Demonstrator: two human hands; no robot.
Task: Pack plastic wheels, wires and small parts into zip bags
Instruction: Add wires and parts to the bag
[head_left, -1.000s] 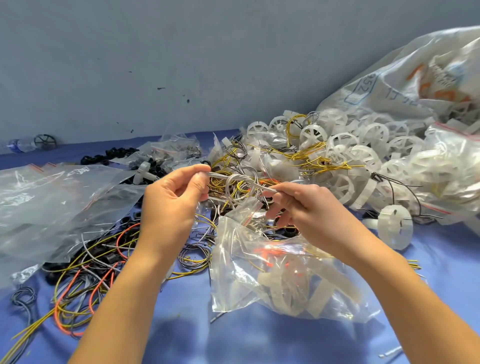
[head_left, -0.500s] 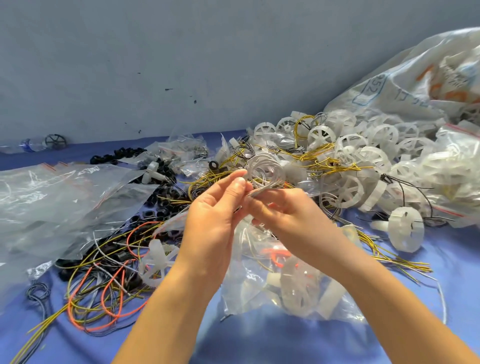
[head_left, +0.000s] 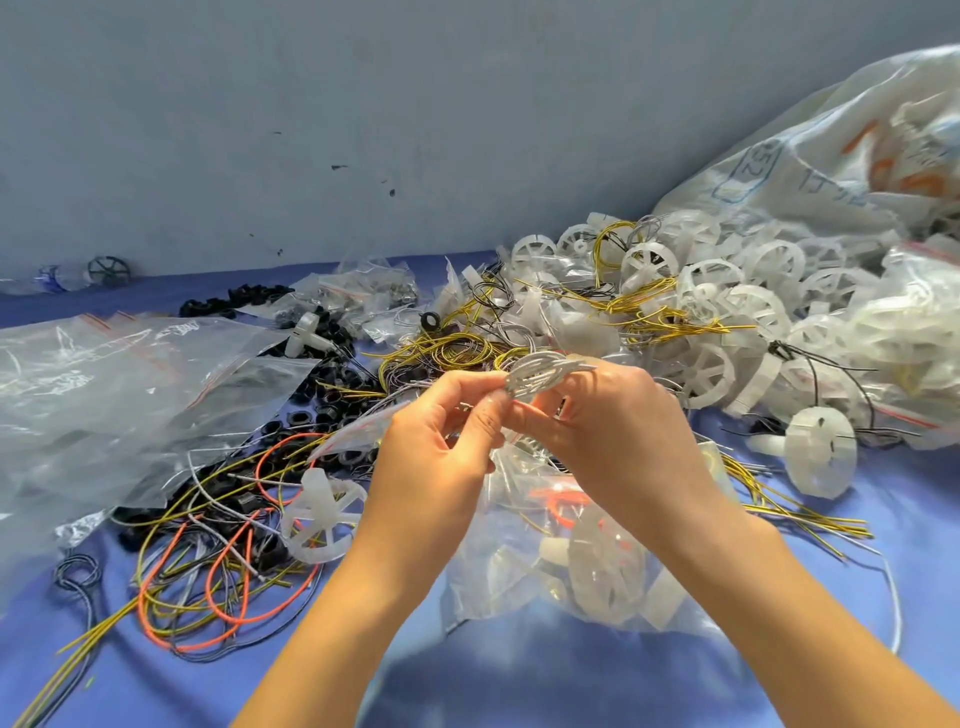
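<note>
Left hand (head_left: 441, 447): is pinching the white wire coil (head_left: 543, 370) between thumb and fingers.
Right hand (head_left: 613, 431): is curling round the same coil from the right, and the two hands are hiding the coil's lower part.
Zip bag (head_left: 587, 566): is lying on the blue cloth (head_left: 519, 675) just under both hands, holding white wheels and an orange wire. The hands are hiding its mouth.
Wheel pile (head_left: 727, 296): is spreading far right, tangled with yellow wires.
Sack (head_left: 831, 156): is running off the right edge.
Empty bags (head_left: 104, 374): are lying left, cut off by the frame.

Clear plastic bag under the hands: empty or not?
Not empty: white plastic wheels and orange wire show through the clear plastic bag.
</note>
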